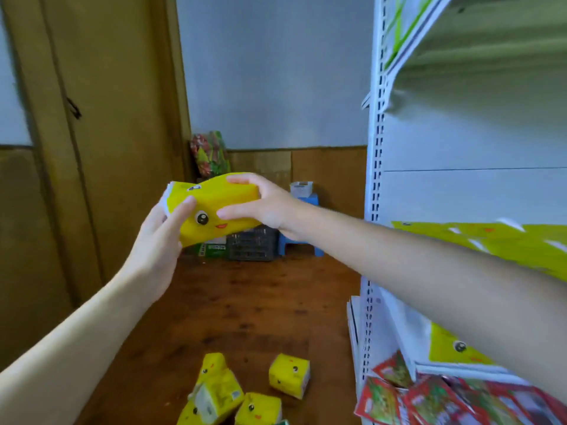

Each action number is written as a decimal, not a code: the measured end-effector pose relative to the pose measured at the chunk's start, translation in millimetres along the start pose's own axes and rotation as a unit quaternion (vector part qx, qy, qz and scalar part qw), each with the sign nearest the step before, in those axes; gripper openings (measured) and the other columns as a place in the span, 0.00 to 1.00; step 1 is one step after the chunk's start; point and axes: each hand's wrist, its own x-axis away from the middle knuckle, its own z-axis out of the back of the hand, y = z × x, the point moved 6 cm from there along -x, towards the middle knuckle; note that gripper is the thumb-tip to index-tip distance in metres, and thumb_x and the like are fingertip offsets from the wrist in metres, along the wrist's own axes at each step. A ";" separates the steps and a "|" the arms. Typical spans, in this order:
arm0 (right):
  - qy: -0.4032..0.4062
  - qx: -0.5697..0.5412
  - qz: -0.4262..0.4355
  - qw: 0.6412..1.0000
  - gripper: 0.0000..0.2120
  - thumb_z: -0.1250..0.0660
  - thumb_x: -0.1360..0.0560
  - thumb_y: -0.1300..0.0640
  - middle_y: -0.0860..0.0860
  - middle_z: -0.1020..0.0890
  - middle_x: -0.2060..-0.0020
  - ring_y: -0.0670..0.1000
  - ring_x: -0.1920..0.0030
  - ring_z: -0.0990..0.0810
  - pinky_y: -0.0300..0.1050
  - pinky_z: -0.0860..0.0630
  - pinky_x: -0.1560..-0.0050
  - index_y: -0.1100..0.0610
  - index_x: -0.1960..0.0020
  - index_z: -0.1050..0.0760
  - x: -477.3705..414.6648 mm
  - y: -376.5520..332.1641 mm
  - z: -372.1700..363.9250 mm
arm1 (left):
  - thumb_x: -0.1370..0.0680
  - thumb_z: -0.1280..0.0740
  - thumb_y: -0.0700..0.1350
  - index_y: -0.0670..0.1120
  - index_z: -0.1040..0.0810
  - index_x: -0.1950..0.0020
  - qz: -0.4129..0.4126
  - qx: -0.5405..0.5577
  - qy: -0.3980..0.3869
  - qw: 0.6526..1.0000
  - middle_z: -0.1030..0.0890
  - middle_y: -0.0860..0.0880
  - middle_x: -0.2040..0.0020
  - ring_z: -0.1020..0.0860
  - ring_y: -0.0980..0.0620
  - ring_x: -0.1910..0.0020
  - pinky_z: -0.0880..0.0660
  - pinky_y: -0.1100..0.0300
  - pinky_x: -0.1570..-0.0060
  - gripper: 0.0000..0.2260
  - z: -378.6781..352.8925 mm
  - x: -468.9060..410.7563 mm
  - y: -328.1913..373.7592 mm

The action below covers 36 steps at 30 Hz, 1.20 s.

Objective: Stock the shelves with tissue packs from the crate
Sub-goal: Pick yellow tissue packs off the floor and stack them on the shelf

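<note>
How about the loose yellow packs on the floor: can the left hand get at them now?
Probably not straight away: the left hand and right hand both hold the raised yellow pack, well above the floor packs. Nothing covers them, so a freed hand should reach.

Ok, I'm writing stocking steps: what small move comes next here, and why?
Probably swing the pack right toward the shelf. The left hand and right hand hold it in the air left of the shelf, where yellow packs already lie.
</note>
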 end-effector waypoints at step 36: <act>0.223 0.224 -0.157 0.935 0.30 0.29 0.28 0.53 0.54 0.30 0.34 0.55 0.37 0.29 0.46 0.28 0.41 0.53 0.30 0.37 119.2 154.4 328.0 | 0.19 0.41 0.43 0.45 0.30 0.33 0.202 -0.090 -0.220 0.950 0.23 0.43 0.38 0.24 0.43 0.40 0.29 0.43 0.37 0.14 -334.3 -69.2 -167.0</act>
